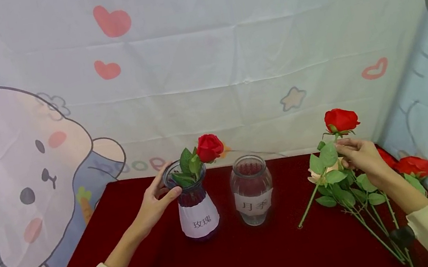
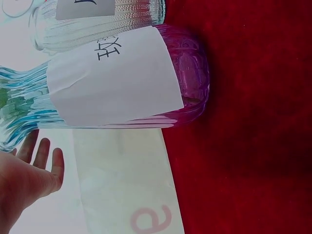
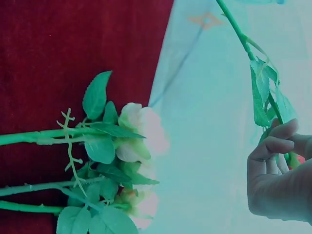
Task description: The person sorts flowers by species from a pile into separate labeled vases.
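My left hand [image 1: 155, 203] holds the rim and neck of a ribbed glass vase [image 1: 193, 198], thumb in front and fingers behind. The vase has a purple base [image 2: 195, 80] and a white label reading 玫瑰. One red rose [image 1: 210, 147] with green leaves stands in it, leaning right. To the right, my right hand [image 1: 362, 157] pinches the stem of another red rose [image 1: 341, 120] just below its bloom, raised above the other flowers. Its stem [image 3: 239, 31] slants down and left in the head view. The fingers partly hide the bloom in the right wrist view.
A clear glass jar [image 1: 251, 179], labelled 月季, stands right of the vase. Pale roses [image 3: 141, 131] and more red roses [image 1: 414, 166] lie on the right of the dark red tablecloth [image 1: 262, 258]. A printed cloth backdrop [image 1: 244, 61] hangs behind.
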`<state>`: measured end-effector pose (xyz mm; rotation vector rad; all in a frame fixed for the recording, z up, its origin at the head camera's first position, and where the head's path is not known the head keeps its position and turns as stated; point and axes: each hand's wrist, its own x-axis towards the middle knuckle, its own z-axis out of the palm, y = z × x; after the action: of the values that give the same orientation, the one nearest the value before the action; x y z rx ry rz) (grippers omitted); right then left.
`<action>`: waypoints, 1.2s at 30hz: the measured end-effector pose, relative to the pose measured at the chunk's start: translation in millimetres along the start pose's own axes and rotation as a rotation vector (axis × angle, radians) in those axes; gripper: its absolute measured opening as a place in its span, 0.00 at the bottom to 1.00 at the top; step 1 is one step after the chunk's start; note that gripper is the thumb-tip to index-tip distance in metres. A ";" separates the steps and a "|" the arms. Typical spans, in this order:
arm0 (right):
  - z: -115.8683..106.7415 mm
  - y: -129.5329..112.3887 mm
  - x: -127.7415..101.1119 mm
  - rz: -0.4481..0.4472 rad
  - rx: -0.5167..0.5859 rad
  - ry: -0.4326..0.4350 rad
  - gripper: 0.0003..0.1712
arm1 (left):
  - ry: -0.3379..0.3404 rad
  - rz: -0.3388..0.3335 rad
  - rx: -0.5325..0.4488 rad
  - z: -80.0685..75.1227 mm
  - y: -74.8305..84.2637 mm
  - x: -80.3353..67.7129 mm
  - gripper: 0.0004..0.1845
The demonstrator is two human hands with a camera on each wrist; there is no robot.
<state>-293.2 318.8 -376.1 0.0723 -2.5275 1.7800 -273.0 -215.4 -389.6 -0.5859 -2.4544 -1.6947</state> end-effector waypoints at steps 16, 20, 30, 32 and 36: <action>-18.5 -11.1 -15.9 -0.059 0.519 -0.054 0.10 | 0.008 0.002 0.001 0.3 4.0 -0.8 0.37; -20.5 -16.1 -20.9 -0.080 0.572 -0.084 0.14 | 0.010 0.009 -0.009 1.0 3.0 -1.1 0.37; -12.1 -37.3 -24.9 -0.184 0.678 -0.104 0.15 | 0.012 0.023 -0.012 0.1 0.9 -1.0 0.37; -7.7 -42.4 -24.8 -0.209 0.697 -0.103 0.14 | 0.011 0.022 -0.015 0.3 0.6 -0.7 0.37; 3.4 -53.4 -24.1 -0.248 0.743 -0.106 0.14 | 0.010 0.016 -0.014 0.4 0.9 -0.6 0.37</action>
<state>-265.7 297.8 -328.8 0.4864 -1.6657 2.5180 -272.1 -214.9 -389.2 -0.5959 -2.4264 -1.7058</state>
